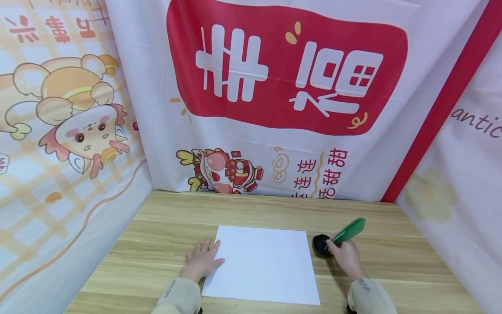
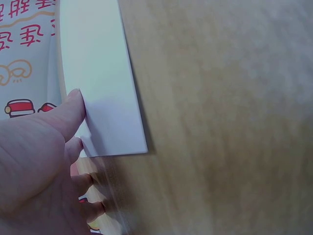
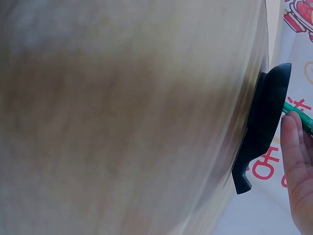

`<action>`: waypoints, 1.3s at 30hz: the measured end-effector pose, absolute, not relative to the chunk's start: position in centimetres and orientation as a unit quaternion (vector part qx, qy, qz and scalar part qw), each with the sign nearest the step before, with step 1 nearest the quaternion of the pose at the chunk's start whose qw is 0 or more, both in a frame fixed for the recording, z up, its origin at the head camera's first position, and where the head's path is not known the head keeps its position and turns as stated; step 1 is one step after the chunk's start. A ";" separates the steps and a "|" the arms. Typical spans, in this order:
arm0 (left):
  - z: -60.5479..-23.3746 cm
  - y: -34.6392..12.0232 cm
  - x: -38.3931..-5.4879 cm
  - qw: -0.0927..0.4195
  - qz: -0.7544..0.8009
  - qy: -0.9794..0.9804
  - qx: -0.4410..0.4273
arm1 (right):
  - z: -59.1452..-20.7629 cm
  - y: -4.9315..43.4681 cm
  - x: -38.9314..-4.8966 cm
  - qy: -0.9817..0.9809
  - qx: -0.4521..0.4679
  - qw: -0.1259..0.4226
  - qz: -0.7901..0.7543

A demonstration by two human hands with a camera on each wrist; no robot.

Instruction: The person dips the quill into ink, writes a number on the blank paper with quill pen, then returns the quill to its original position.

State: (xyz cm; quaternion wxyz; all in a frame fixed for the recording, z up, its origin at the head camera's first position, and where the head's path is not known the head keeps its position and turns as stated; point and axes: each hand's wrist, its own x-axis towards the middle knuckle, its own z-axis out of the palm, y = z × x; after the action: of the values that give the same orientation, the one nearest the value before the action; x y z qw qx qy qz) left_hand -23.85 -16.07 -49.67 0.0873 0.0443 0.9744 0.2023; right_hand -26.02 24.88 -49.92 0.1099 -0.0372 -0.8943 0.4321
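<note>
A blank white sheet of paper lies on the wooden table. My left hand, fingers spread, rests at its left edge; in the left wrist view the thumb of the left hand touches the sheet near a corner. Right of the paper, my right hand pinches a green pen with a broad, flat, feather-like top. The pen's lower end meets a small black holder. Seen from the right wrist, the black holder has a short projecting arm, and the pen's tip is hidden behind it.
The wooden table reaches back to a printed white cloth with a red panel. Cloth walls with printed figures stand on the left and right.
</note>
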 end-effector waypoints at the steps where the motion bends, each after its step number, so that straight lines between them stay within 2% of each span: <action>1: -49.6 -16.0 -23.8 0.087 0.203 0.974 0.044 | -49.9 24.9 -26.0 -0.895 -0.037 0.111 0.430; 15: -49.3 -16.0 -23.7 0.087 0.201 0.974 0.049 | -49.0 24.9 -25.9 -0.894 -0.035 0.115 0.431; 27: -49.4 -16.1 -23.8 0.086 0.208 0.973 0.047 | -47.9 24.9 -25.8 -0.891 -0.058 0.093 0.440; 39: -49.6 -16.2 -23.9 0.083 0.212 0.972 0.051 | -46.9 24.8 -25.9 -0.896 -0.037 0.112 0.429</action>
State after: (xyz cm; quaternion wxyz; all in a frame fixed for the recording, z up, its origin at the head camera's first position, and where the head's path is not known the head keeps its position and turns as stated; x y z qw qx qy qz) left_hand -23.91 -16.21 -49.63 0.0833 0.0512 0.9724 0.2118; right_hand -25.89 24.82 -46.86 0.1123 -0.0367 -0.8956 0.4288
